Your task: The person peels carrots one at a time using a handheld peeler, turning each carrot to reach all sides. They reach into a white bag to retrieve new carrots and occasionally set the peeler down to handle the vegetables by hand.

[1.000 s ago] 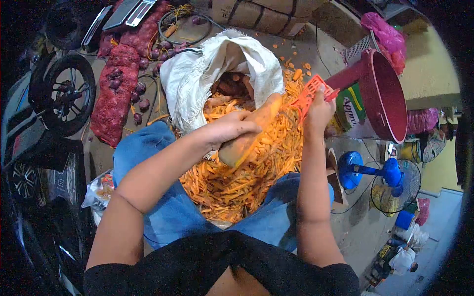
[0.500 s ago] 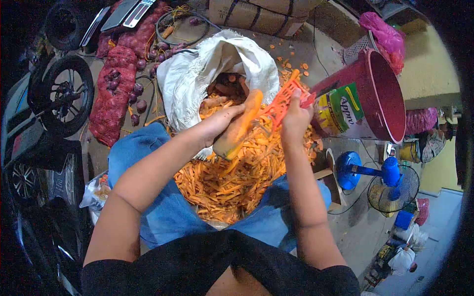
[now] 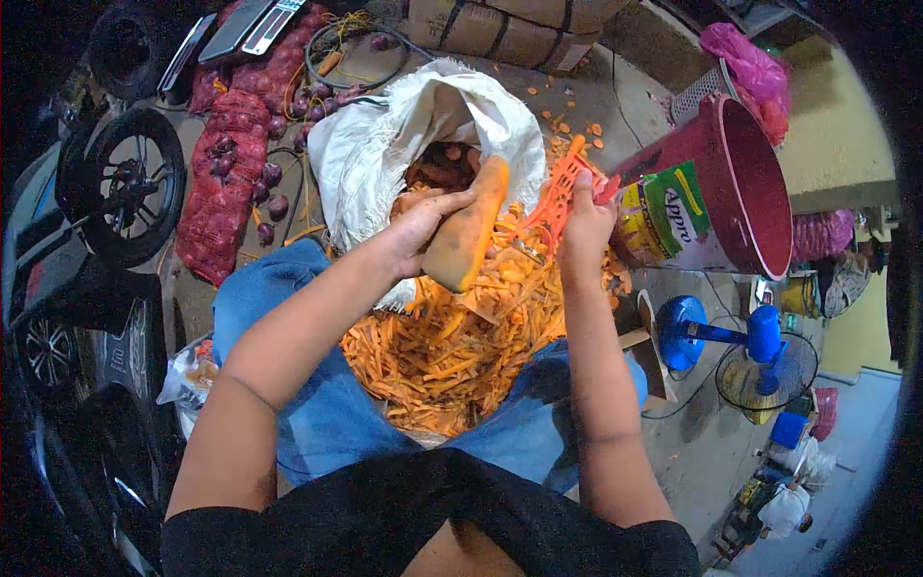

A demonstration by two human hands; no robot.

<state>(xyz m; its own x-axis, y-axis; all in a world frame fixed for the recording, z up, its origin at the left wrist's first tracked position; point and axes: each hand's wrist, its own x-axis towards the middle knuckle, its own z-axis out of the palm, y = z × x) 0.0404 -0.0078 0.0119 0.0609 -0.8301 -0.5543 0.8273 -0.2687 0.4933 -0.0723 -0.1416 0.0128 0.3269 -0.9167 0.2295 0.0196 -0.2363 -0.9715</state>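
My left hand point(image 3: 423, 226) is wrapped round a thick carrot point(image 3: 468, 236), tilted with its upper end away from me. Dull brownish skin covers much of its near face, and bright orange shows along its right edge. In my right hand point(image 3: 586, 231) is a red plastic peeler point(image 3: 555, 204) with a slotted body, just right of the carrot and apart from it. Below both hands lies a heap of carrot peelings point(image 3: 461, 356) between my knees. Behind the carrot a white woven sack point(image 3: 361, 159) gapes toward me, with carrots inside.
A dark red bucket point(image 3: 673, 159) leans on its side at the right, near a blue fan point(image 3: 760, 337). Red net sacks of onions point(image 3: 226, 183) lie at the left beside a motorbike wheel point(image 3: 130, 183). A strapped carton point(image 3: 510, 29) stands behind. Another person point(image 3: 786, 508) sits far right.
The carrot has turned in my left hand, so more of its brownish skin faces up. The peeler has shifted slightly right, away from the carrot.
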